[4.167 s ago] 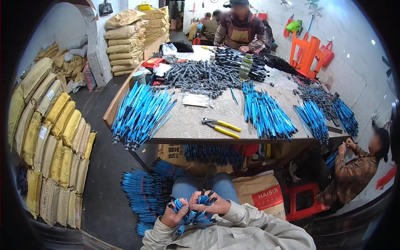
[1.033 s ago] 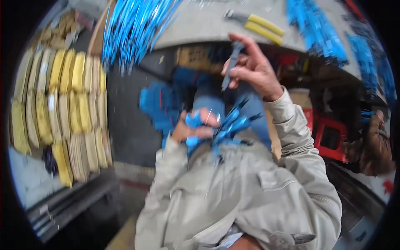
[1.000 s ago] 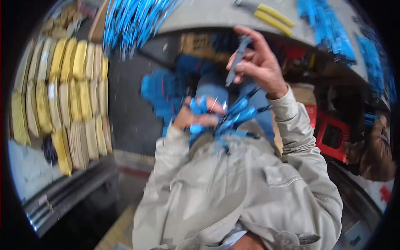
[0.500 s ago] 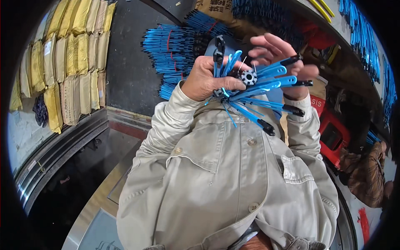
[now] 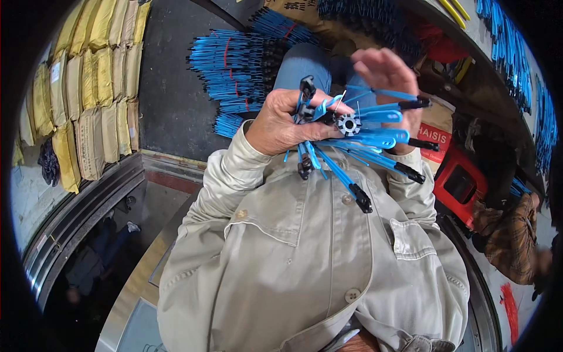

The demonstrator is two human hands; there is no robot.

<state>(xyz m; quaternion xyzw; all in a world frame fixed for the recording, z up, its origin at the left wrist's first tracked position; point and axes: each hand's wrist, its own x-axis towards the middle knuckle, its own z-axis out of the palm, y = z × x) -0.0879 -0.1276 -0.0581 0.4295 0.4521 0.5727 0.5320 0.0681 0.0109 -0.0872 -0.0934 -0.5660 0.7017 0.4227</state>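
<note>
My left hand (image 5: pixel 275 126) is closed around a cluster of blue ribs (image 5: pixel 375 139) with black tips, like the ribs of an umbrella frame. They fan out to the right from a small notched hub (image 5: pixel 349 124), held near my thumb tip. Two thin wires stick up by the hub. Behind the right-hand ribs, my right hand (image 5: pixel 384 67) is raised with its fingers apart and somewhat blurred. A few ribs cross in front of its palm, and I see nothing gripped in it.
Red-tied bundles of blue ribs (image 5: pixel 226 67) lie on a dark surface (image 5: pixel 170 76) beyond my left hand. Wrapped yellow and tan packs (image 5: pixel 97 76) are stacked at far left. More blue ribs (image 5: pixel 510 53), a red plastic frame (image 5: pixel 446 196) and another person's plaid sleeve (image 5: pixel 513 229) are at right.
My right hand has moved up and left, turning its palm behind the ribs. The left hand keeps its hold, and the rib cluster has shifted slightly downward. The view has shifted a little.
</note>
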